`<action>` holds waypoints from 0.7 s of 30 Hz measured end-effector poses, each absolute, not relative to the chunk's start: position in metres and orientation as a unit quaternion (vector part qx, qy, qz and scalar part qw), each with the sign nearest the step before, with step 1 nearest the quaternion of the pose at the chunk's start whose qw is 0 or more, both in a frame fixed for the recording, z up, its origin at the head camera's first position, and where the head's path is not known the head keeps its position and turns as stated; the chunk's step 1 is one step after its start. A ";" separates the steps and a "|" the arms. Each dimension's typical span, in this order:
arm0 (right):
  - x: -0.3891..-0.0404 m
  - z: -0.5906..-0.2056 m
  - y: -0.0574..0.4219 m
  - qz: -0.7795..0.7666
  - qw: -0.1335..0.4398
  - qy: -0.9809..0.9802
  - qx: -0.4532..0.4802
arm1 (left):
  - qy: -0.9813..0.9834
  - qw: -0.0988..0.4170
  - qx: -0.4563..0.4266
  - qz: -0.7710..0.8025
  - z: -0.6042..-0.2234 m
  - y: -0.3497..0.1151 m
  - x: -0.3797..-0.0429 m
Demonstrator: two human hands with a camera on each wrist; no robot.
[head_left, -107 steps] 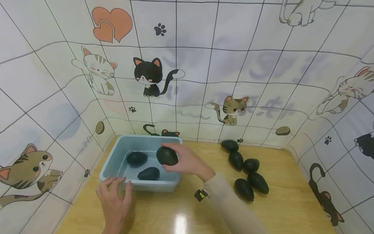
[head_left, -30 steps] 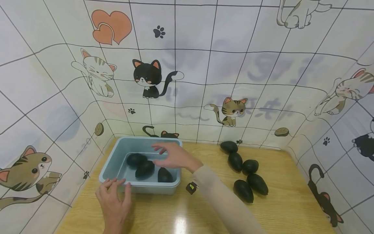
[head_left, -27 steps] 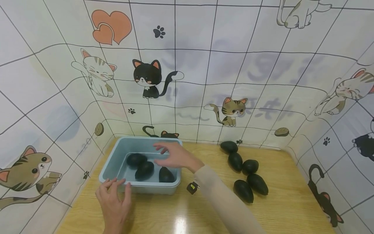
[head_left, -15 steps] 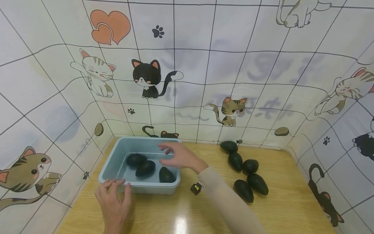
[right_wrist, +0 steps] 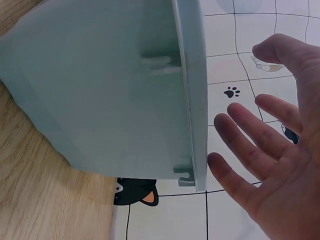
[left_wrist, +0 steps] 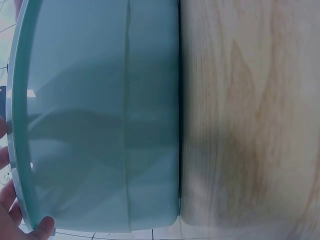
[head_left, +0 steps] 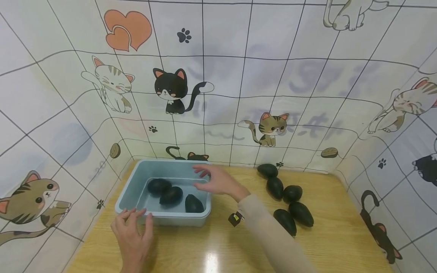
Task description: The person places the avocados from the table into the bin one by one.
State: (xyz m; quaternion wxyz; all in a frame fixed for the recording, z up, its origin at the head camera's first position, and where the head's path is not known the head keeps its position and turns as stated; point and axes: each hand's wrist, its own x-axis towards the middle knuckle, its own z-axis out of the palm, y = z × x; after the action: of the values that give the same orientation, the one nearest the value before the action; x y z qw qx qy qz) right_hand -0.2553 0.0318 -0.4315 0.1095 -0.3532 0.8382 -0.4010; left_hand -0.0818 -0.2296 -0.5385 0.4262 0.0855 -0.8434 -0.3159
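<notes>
A light blue plastic bin [head_left: 170, 219] stands on the table's left half with three dark green avocados inside: one at the left [head_left: 159, 187], one in the middle [head_left: 171, 195] and one at the front right [head_left: 194, 204]. My left hand [head_left: 133, 235] holds the bin's front rim, its fingers over the edge and its thumb [left_wrist: 45, 226] against the lip. Over the bin's right rim hovers my right hand [head_left: 220, 181], fingers spread and holding nothing; in the right wrist view the palm [right_wrist: 280, 175] faces the bin's side.
To the right, several more avocados [head_left: 293, 194] lie in a loose group on the wooden table [head_left: 246, 250]. White walls [head_left: 225, 76] printed with cartoon cats close off the back and both sides. A small black-and-yellow item [head_left: 235, 218] hangs by the right sleeve.
The avocado my right hand held over the bin now lies inside, let go. That hand has since drawn back rightward to the rim. My left hand has stayed in place.
</notes>
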 end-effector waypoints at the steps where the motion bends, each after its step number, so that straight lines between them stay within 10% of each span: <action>1: -0.255 -0.431 0.033 -0.402 0.106 0.838 -0.354 | -0.844 0.424 0.088 -0.317 -0.538 -0.230 -0.082; 21: -0.259 -0.437 0.057 -0.427 0.087 0.850 -0.295 | -0.844 0.426 0.088 -0.313 -0.537 -0.229 -0.082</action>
State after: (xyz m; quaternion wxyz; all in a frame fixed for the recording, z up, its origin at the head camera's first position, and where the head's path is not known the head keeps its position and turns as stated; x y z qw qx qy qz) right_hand -0.2588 0.0570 -0.4367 0.0865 -0.2954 0.8500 -0.4274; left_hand -0.0819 -0.2290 -0.5368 0.4256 0.0881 -0.8444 -0.3132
